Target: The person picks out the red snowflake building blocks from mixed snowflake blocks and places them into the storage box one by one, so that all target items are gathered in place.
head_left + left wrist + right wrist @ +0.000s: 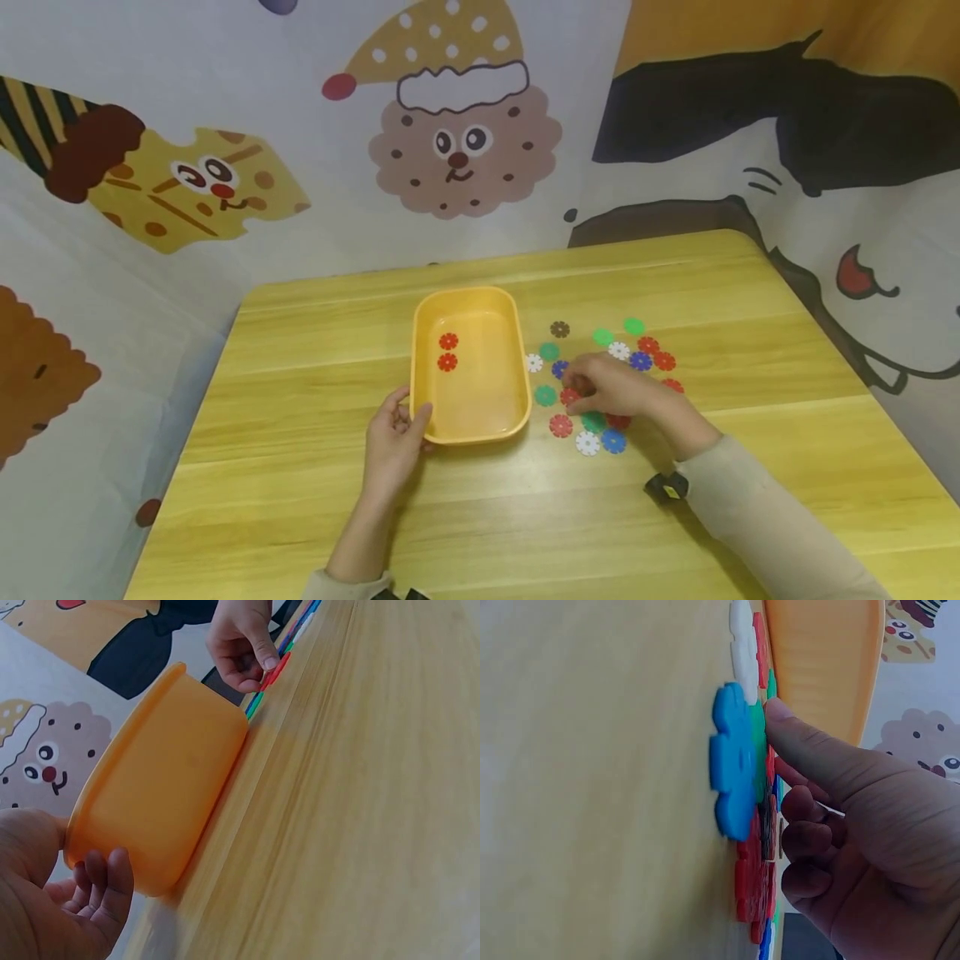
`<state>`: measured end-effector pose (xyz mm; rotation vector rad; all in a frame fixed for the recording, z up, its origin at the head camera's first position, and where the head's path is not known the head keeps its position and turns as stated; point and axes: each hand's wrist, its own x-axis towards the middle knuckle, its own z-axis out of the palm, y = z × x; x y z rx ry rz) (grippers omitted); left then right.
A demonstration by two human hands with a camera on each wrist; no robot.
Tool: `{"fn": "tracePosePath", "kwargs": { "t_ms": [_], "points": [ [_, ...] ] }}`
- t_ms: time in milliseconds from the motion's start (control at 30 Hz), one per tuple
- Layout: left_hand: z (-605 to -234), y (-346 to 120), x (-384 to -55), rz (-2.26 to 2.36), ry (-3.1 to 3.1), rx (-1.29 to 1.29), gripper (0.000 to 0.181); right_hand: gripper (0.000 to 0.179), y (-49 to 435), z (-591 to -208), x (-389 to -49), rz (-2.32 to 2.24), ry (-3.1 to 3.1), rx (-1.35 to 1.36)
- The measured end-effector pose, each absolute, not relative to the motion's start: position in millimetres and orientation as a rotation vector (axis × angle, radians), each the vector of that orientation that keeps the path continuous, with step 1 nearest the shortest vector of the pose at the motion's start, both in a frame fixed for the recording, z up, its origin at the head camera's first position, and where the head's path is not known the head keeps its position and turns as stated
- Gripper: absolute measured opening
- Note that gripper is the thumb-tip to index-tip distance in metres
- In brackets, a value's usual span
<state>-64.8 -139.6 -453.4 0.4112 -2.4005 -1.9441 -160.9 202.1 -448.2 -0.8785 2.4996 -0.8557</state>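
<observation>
Near the far edge of the table [300, 417]: tray [480, 408], gripped at its near left corner by the left hand [393, 442]. Along the left edge inside: 2 red discs [447, 362]. Right of the tray, among loose discs [587, 443]: right hand [615, 387], with thumb and fingers narrow about 1 red disc [567, 395]; impossible to tell if pinching it.

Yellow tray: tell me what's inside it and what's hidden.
Two red discs lie on the floor of the yellow tray, toward its left side. The left hand covers a bit of the near-left corner with its thumb; what's under there can't be seen.
</observation>
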Motion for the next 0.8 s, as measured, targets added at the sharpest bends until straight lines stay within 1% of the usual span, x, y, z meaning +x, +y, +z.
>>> {"fn": "tracePosePath", "kwargs": {
  "t_ms": [300,700,800],
  "points": [
    [-453.1,-139.4,-63.1,-1.96,-2.388,0.406,0.048,0.028,200.8,-446.9,-158.5,-0.808,2.527,-0.796],
    [-453.4,-139.1,-62.1,-1.97,-2.386,0.405,0.052,0.022,200.3,-450.2,-159.9,-0.881,2.458,-0.937],
    [-453.1,-138.9,-62.3,-1.974,-2.385,0.418,0.051,0.028,202.4,-451.8,-160.4,-0.868,2.461,-0.938]
  ]
}}
